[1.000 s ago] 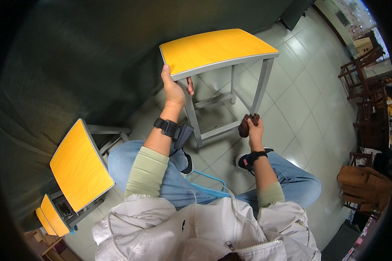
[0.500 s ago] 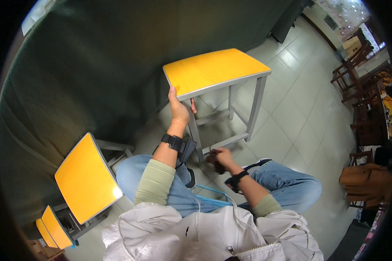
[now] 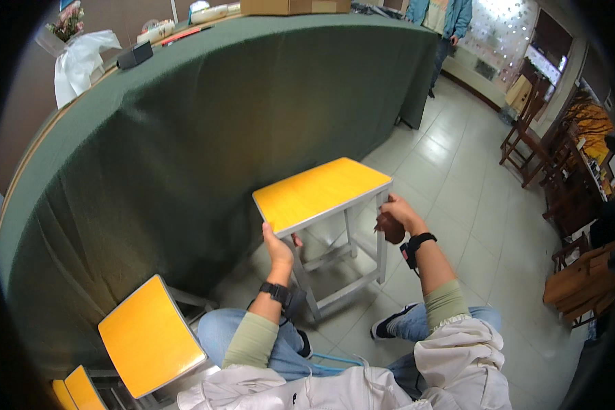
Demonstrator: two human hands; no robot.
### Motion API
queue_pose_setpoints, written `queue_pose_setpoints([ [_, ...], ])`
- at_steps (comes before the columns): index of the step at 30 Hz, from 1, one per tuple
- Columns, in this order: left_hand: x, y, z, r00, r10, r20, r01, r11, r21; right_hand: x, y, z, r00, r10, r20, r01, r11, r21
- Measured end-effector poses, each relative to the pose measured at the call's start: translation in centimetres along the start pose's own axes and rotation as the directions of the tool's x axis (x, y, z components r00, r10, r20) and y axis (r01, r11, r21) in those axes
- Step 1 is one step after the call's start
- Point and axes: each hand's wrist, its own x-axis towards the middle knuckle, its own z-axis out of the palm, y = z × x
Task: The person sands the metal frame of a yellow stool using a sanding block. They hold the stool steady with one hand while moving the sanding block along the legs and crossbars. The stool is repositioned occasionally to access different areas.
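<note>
In front of me stands a stool (image 3: 321, 193) with a yellow top and grey metal legs. Its near left corner is in the grip of my left hand (image 3: 279, 251), thumb on the top's edge and fingers around behind the leg. My right hand (image 3: 404, 213) is closed on a crumpled brown cloth (image 3: 391, 229), held against the upper part of the right front leg (image 3: 381, 254). Part of the cloth is hidden by my fingers.
A second yellow-topped stool (image 3: 152, 336) stands at my left, with more yellow seats (image 3: 82, 389) beyond it. Behind is a table draped in dark green cloth (image 3: 239, 102). A person (image 3: 437, 27) stands at the far end; wooden chairs (image 3: 526, 140) line the right.
My right hand with the brown cloth has risen from the low front rail to the upper right leg. My left hand keeps its hold. The view has tipped up, showing the tabletop and a person.
</note>
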Motion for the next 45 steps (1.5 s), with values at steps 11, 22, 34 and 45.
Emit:
queue_pose_setpoints([
  [11, -1.2, -2.8, 0.2, 0.975, 0.041, -0.218, -0.05, 0.998, -0.038, -7.5, 6.6, -0.2, 0.969, 0.006, -0.245, -0.04, 0.99, -0.135],
  [22, -0.6, -0.8, 4.7, 0.976, 0.013, -0.219, -0.026, 0.998, -0.056, -15.9, 11.4, 4.6, 0.913, -0.065, -0.404, 0.159, 0.966, 0.203],
  [34, 1.0, -0.6, 5.9, 0.994, -0.004, -0.113, 0.004, 1.0, 0.001, -20.6, 12.1, 8.9, 0.889, 0.003, -0.457, 0.244, 0.842, 0.482],
  [45, -3.2, -3.7, 7.5, 0.974, -0.002, 0.227, -0.122, 0.84, 0.529, -19.3, 7.3, 9.9, 0.856, 0.086, -0.509, 0.223, 0.827, 0.516],
])
